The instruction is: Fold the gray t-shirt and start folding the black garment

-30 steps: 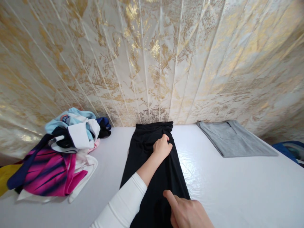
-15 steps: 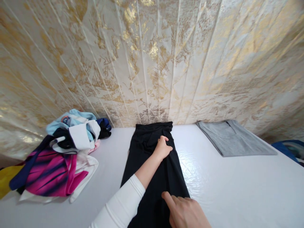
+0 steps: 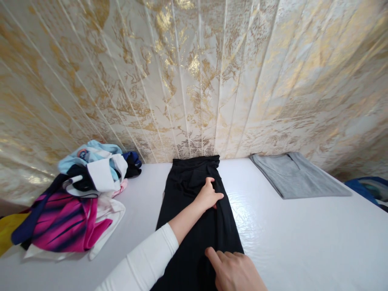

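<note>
A long black garment lies flat down the middle of the white table, its far end at the wall. My left hand, in a white sleeve, rests on the garment's right side about halfway up, fingers curled and pressing the cloth near its edge. At the bottom of the view, my right hand lies on the near part of the garment, with the index finger stretched out and pressing down on the fabric.
A heap of mixed clothes, pink, navy, white and light blue, sits at the left. A folded grey garment lies at the back right. Something blue shows at the right edge. A cream and gold curtain hangs behind.
My left hand has slid slightly toward me and to the right on the black garment, with fingers now reaching its edge. My right hand has shifted a little left.
</note>
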`<state>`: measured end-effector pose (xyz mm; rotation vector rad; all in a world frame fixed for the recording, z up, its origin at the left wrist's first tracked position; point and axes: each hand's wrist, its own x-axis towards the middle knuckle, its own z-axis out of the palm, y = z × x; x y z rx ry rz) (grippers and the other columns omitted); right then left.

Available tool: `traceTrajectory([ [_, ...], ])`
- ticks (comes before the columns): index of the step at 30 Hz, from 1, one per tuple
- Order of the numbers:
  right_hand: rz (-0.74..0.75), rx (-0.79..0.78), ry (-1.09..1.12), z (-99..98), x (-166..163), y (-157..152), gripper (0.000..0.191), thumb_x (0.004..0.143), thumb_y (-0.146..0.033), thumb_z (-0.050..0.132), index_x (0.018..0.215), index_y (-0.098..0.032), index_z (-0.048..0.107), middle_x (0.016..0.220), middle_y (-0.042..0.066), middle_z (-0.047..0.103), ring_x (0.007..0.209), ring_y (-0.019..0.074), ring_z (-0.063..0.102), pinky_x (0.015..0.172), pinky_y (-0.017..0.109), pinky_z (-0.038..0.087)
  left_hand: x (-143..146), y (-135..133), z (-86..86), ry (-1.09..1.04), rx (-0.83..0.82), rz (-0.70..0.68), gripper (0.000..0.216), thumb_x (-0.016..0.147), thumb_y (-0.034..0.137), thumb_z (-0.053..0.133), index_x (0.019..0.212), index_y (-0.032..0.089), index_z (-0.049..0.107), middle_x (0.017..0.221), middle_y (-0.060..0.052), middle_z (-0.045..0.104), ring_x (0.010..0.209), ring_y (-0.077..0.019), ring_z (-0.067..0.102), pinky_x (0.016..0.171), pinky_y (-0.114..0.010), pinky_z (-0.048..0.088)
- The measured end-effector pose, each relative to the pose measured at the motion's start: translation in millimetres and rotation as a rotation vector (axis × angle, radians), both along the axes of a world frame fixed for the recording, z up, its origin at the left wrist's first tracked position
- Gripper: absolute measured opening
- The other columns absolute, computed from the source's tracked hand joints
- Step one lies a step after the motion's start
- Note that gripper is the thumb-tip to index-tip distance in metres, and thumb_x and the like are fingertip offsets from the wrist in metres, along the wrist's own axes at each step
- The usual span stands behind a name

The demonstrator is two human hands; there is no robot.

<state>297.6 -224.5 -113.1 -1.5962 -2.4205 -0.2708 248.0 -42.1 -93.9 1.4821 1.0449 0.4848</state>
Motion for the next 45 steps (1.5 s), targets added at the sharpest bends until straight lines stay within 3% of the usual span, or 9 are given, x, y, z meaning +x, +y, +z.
traceTrajectory([
  [5, 0.01, 0.013, -0.006, -7.2, 0.7, 1.0, 0.026, 0.075, -0.008, 0.048, 0.098, -0.02, 0.042, 0.053, -0.006, 0.055, 0.041, 0.0112, 0.048, 0.043, 0.029, 0.019, 3.8, 9.1, 0.7, -0.1, 0.174, -0.087, 0.059, 0.069, -0.004, 0.052, 0.121, 0.024, 0.05, 0.08, 0.004, 0.058, 0.065, -0.0116, 0.058, 0.076, -0.028, 0.05],
  [10, 0.002, 0.03, -0.015, -8.0, 0.8, 1.8, 0.03, 0.069, -0.006, 0.048, 0.094, -0.021, 0.04, 0.052, -0.007, 0.056, 0.039, 0.0121, 0.049, 0.042, 0.03, 0.018, 3.5, 8.7, 3.1, -0.175, 0.156, -0.116, 0.044, 0.068, -0.001, 0.054, 0.107, 0.018, 0.066, 0.106, -0.003, 0.065, 0.092, -0.0168, 0.059, 0.094, -0.029, 0.042],
  [16, -0.001, 0.077, -0.013, -9.4, -2.1, 3.3, 0.042, 0.053, -0.002, 0.047, 0.089, -0.022, 0.04, 0.05, -0.007, 0.058, 0.036, 0.0139, 0.054, 0.04, 0.032, 0.015, 8.0, 6.9, -6.2, -0.215, -0.026, -0.062, 0.073, 0.069, 0.009, 0.059, 0.14, 0.012, 0.041, 0.105, -0.009, 0.064, 0.082, -0.016, 0.061, 0.07, -0.025, 0.048],
  [21, 0.027, -0.172, 0.026, 2.7, 1.5, 4.7, 0.04, 0.057, -0.003, 0.048, 0.093, -0.021, 0.049, 0.058, -0.004, 0.066, 0.043, 0.0158, 0.061, 0.04, 0.031, 0.013, 4.3, 11.2, -11.4, -0.236, -0.069, -0.111, 0.083, 0.061, -0.001, 0.05, 0.142, 0.014, 0.037, 0.111, -0.01, 0.062, 0.076, -0.0123, 0.061, 0.058, -0.019, 0.045],
  [24, -0.012, -0.387, 0.203, 30.0, 31.0, 21.7, 0.032, 0.076, -0.011, 0.044, 0.106, -0.023, 0.051, 0.061, -0.003, 0.067, 0.05, 0.0166, 0.064, 0.043, 0.026, 0.024, 2.4, 17.9, -11.6, -0.213, -0.021, -0.155, 0.081, 0.058, -0.006, 0.047, 0.137, 0.014, 0.044, 0.108, -0.009, 0.065, 0.081, -0.0137, 0.064, 0.064, -0.019, 0.047],
  [27, -0.167, -0.426, 0.504, 49.6, 75.1, 58.9, 0.028, 0.085, -0.015, 0.033, 0.106, -0.023, 0.049, 0.069, -0.002, 0.067, 0.061, 0.0161, 0.065, 0.055, 0.025, 0.04, 1.4, 23.5, -10.1, -0.163, 0.1, -0.16, 0.076, 0.058, -0.008, 0.049, 0.131, 0.015, 0.05, 0.109, -0.007, 0.065, 0.087, -0.0156, 0.064, 0.077, -0.024, 0.05],
  [33, -0.218, -0.239, 1.022, 13.3, 105.4, 136.7, 0.043, 0.069, -0.007, 0.037, 0.109, -0.022, 0.045, 0.11, 0.007, 0.064, 0.093, 0.0158, 0.067, 0.074, 0.03, 0.051, 0.7, 18.4, -2.9, -0.025, 0.393, -0.082, 0.066, 0.063, -0.004, 0.061, 0.126, 0.017, 0.054, 0.122, -0.009, 0.06, 0.112, -0.025, 0.056, 0.102, -0.039, 0.041],
  [37, -0.216, -0.152, 0.965, -9.7, 101.3, 152.7, 0.038, 0.072, -0.007, 0.04, 0.107, -0.023, 0.048, 0.11, 0.006, 0.062, 0.097, 0.0165, 0.065, 0.077, 0.031, 0.051, 1.3, 12.3, -0.1, 0.029, 0.495, -0.06, 0.068, 0.061, -0.01, 0.052, 0.124, 0.016, 0.056, 0.125, -0.01, 0.057, 0.121, -0.0242, 0.05, 0.109, -0.037, 0.034],
  [45, -0.224, -0.054, 0.492, -5.7, 118.3, 161.3, 0.011, 0.078, -0.021, 0.06, 0.089, -0.02, 0.06, 0.097, 0.008, 0.06, 0.094, 0.0241, 0.054, 0.087, 0.04, 0.044, -2.9, 15.9, -10.2, 0.014, 0.489, -0.086, 0.064, 0.06, -0.011, 0.046, 0.115, 0.019, 0.062, 0.117, -0.004, 0.064, 0.109, -0.0184, 0.058, 0.1, -0.029, 0.042],
])
